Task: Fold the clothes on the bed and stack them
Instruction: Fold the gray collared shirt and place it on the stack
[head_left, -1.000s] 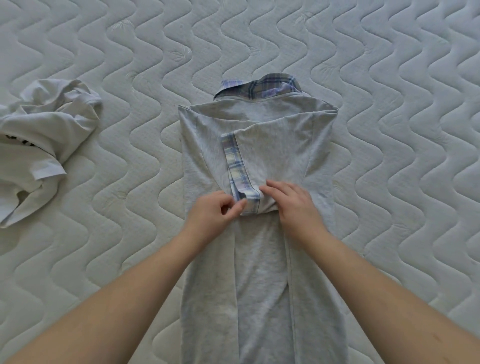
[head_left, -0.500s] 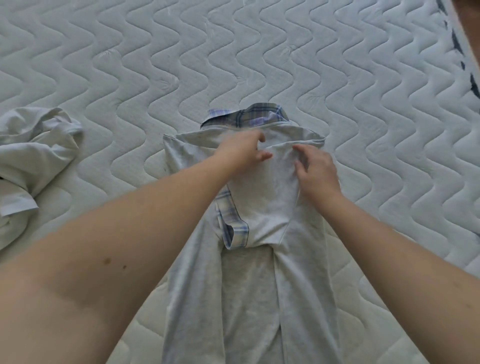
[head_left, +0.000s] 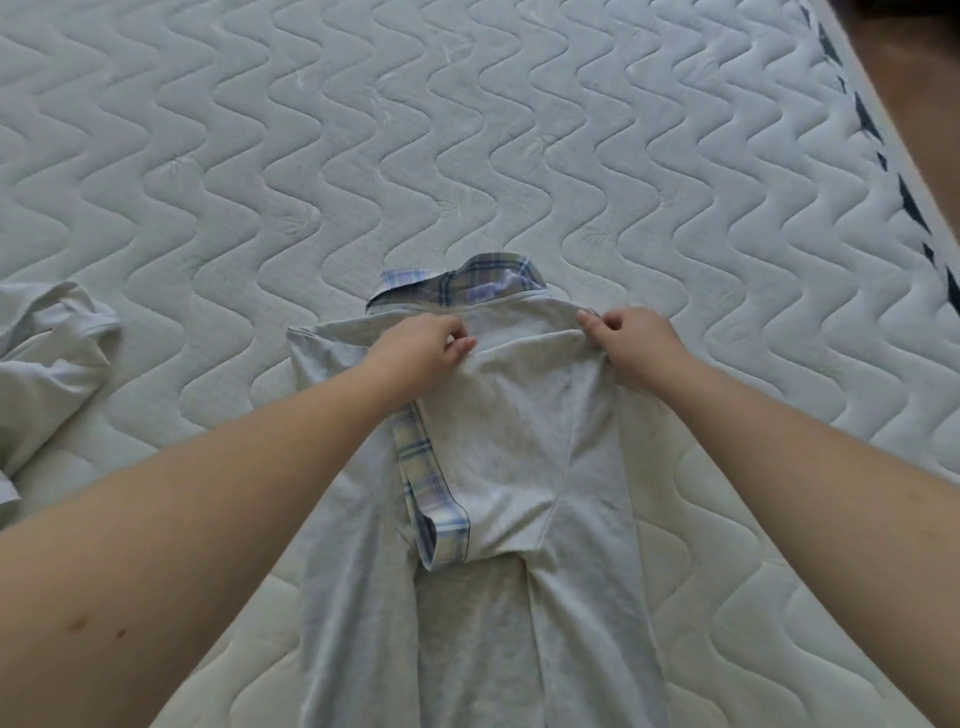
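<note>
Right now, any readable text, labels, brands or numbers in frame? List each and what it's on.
None readable.
Grey shirt: no print or tag shows; its plaid collar is pattern only.
White garment at the left edge: no lettering in view.
Mattress: quilting only; the dark marks on its right edge trim are shapes, not legible text.

Both hands are off the plaid cuff (head_left: 441, 525) and up at the grey shirt's shoulder line: left hand (head_left: 423, 348) near collar, right hand (head_left: 631, 338) now pinching the right shoulder edge.
</note>
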